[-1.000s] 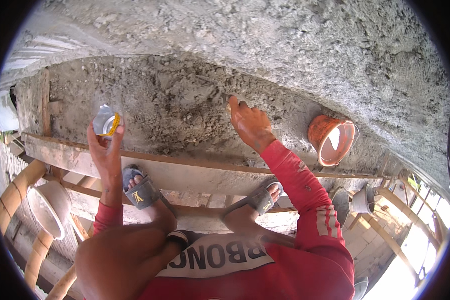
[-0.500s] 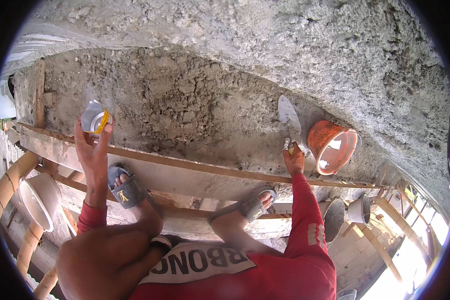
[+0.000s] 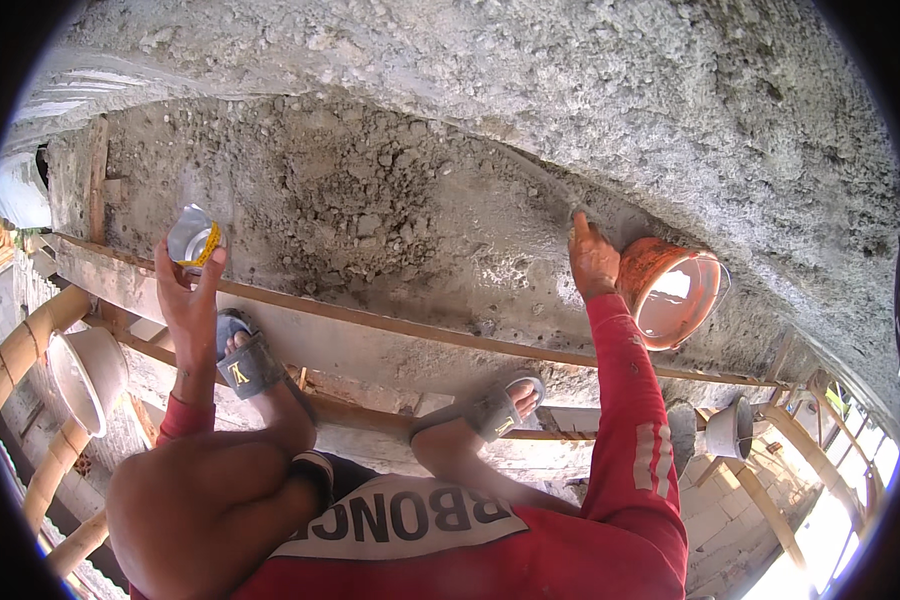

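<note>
"Rough grey concrete wall (image 3: 670, 110) sweeps across the top of the frame; beneath it runs a long grey bed (image 3: 170, 150), edged along its lower side by a wooden board (image 3: 370, 345), where I crouch at work."

"How far along are you?"

"Partway, I'd judge. Crumbly grey mix (image 3: 360, 215) lies loose and lumpy at the centre, so plenty looks left to work; a smoother, damp-looking stretch (image 3: 510, 270) to its right seems further on."

"And the orange bucket (image 3: 645, 285)?"

"Right of centre, near the foot of the wall, its mouth toward the lower right. Something bright shows inside; contents or glare, I cannot tell."

"Your hands?"

"My right hand (image 3: 594, 258), just left of the bucket, has its fingers closed round what appears to be a trowel (image 3: 577, 213), the blade lost against the grey. My left hand (image 3: 187, 295), at centre left, grips a cut-open silver can (image 3: 185, 238), yellow-edged, between thumb and fingers."
</note>
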A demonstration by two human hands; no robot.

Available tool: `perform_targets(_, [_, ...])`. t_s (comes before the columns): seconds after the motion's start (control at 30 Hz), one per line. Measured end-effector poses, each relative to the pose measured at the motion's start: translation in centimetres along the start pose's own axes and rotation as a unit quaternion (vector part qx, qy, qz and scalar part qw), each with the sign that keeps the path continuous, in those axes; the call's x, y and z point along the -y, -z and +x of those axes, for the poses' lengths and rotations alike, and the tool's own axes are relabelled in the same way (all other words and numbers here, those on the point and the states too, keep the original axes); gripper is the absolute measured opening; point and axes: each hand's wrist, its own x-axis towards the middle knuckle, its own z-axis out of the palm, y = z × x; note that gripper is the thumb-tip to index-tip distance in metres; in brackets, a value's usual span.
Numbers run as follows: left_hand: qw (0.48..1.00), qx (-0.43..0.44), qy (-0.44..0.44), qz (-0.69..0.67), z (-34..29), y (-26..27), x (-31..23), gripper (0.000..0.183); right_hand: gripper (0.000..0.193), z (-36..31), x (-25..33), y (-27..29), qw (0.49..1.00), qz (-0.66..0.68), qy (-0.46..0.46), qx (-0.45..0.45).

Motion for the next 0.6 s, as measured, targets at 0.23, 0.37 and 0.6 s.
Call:
perform_targets(0.23, [0.999,0.018,-0.029,-0.036,0.6,-1.6,-0.9,0.069,0.026,-2.7,4.6,-2.5,0.99,0.017,0.072,0.123])
perform_targets(0.37, [0.999,0.037,-0.006,-0.02,-0.2,-2.4,-1.0,0.069,0.028,1.3,7.3,-1.4,0.999,0.005,0.025,-0.023])
perform_targets(0.6, [0.999,0.02,-0.029,-0.018,0.3,-1.7,-0.8,0.068,0.035,-1.0,3.9,1.5,0.983,0.064,0.096,0.146])
